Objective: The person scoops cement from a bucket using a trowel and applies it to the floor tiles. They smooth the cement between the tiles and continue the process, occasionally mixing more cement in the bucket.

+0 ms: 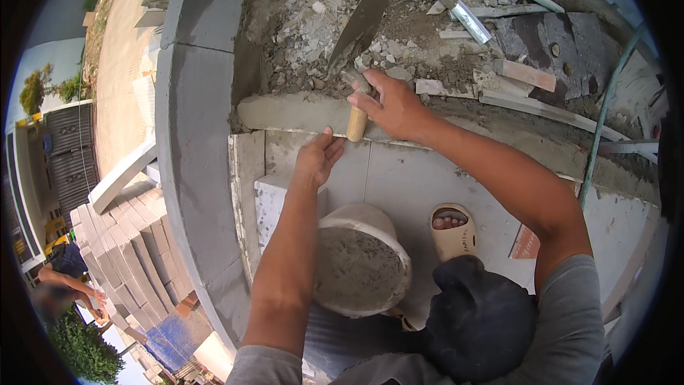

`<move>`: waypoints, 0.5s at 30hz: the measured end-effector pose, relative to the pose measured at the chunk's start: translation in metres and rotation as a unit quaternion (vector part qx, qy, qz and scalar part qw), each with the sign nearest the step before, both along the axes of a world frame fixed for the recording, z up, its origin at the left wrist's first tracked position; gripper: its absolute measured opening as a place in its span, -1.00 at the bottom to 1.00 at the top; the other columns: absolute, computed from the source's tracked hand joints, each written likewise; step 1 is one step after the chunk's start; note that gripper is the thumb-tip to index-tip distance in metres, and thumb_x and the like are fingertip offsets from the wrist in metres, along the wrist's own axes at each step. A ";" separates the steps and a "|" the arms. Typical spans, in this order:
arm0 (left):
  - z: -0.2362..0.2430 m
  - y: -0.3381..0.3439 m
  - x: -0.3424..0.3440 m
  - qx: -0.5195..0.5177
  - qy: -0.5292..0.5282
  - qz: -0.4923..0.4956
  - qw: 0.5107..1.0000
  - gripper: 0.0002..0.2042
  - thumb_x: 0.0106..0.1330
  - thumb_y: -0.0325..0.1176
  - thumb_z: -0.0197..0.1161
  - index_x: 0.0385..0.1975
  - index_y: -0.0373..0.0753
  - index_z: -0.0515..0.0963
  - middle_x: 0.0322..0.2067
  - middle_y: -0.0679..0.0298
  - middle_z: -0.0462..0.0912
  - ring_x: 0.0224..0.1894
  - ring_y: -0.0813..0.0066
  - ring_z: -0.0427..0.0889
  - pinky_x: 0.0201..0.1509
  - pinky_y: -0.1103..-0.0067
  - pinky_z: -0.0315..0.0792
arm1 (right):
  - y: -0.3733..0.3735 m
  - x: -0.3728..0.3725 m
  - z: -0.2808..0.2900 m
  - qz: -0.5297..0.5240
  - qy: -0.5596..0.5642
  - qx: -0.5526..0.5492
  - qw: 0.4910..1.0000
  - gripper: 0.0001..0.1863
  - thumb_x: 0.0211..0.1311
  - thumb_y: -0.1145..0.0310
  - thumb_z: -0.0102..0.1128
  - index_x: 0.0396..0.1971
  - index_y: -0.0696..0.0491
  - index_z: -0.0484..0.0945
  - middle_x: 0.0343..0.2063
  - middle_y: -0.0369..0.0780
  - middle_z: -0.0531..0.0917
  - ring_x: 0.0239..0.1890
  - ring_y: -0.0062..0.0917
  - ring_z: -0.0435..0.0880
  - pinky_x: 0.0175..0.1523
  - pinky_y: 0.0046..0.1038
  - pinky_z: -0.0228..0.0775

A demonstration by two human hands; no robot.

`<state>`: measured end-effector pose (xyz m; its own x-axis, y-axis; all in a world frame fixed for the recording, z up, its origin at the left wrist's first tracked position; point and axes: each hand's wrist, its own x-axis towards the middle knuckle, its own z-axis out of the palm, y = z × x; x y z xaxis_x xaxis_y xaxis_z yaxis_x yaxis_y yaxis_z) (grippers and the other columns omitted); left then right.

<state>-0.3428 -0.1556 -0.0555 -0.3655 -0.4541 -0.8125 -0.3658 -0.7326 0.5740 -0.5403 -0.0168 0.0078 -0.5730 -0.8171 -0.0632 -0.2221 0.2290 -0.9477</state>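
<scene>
My right hand (392, 105) grips a trowel (357, 125) near the top of its wooden handle, which points back toward me. The trowel's mortar-smeared blade (362, 25) reaches away over the rubble. Just left of the handle's end, my left hand (317, 160) has its fingers stretched out at the edge of the wet mortar strip (292, 113); it holds nothing that I can see. That strip runs along the far edge of the grey tiles (399, 175). Below my left hand stands a bucket (360, 264) of grey mortar.
A grey block wall (203, 100) rises along the left. Broken rubble (299, 28), a metal bar (467, 21) and tile offcuts (524, 75) lie beyond the strip. A hose (605, 121) curves down the right. Outside, a person (68, 281) bends beside stacked blocks (132, 242).
</scene>
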 end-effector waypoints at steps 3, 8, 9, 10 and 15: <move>-0.013 -0.009 0.011 0.011 0.013 -0.009 1.000 -0.52 0.43 -0.18 0.15 0.12 -0.47 0.30 0.10 -0.03 0.44 0.08 0.23 0.54 0.15 0.41 0.49 | 0.029 0.003 0.023 -0.001 -0.040 -0.030 0.999 -0.62 0.24 0.16 0.22 -0.30 0.21 0.40 -0.49 0.06 0.57 -0.40 -0.05 0.61 -0.29 -0.17 0.39; -0.017 -0.015 0.021 0.037 -0.028 -0.032 0.998 -0.41 0.39 0.04 0.14 0.16 -0.36 0.30 0.05 0.10 0.52 0.05 0.31 0.57 0.10 0.35 0.48 | 0.114 0.041 0.024 0.018 0.008 -0.016 1.000 -0.64 0.31 0.18 0.15 -0.25 0.18 0.32 -0.36 0.00 0.53 -0.29 -0.03 0.53 -0.22 -0.11 0.31; -0.014 -0.010 0.018 0.039 -0.044 -0.047 0.997 -0.25 0.32 0.18 0.15 0.20 -0.43 0.25 0.03 0.09 0.53 0.03 0.29 0.57 0.11 0.35 0.47 | 0.134 0.053 0.020 0.008 0.023 0.000 1.000 -0.66 0.31 0.18 0.14 -0.24 0.18 0.33 -0.32 -0.01 0.53 -0.26 -0.03 0.54 -0.18 -0.11 0.32; -0.007 -0.006 0.014 0.067 -0.040 -0.077 0.994 -0.18 0.29 0.22 0.16 0.23 -0.46 0.20 0.08 0.04 0.49 0.07 0.26 0.54 0.13 0.33 0.44 | 0.154 0.060 0.016 0.000 0.034 0.013 0.999 -0.67 0.32 0.19 0.12 -0.24 0.18 0.35 -0.28 -0.01 0.53 -0.22 -0.04 0.54 -0.15 -0.11 0.34; 0.031 0.013 -0.002 0.002 -0.115 -0.292 0.950 -0.16 0.21 0.28 0.20 0.11 -0.51 0.35 -0.06 -0.01 0.60 -0.12 0.26 0.64 -0.06 0.39 0.52 | 0.226 0.072 0.022 0.044 0.009 0.184 0.982 -0.66 0.32 0.16 0.08 -0.21 0.16 0.37 -0.24 -0.06 0.55 -0.15 -0.09 0.56 -0.08 -0.15 0.37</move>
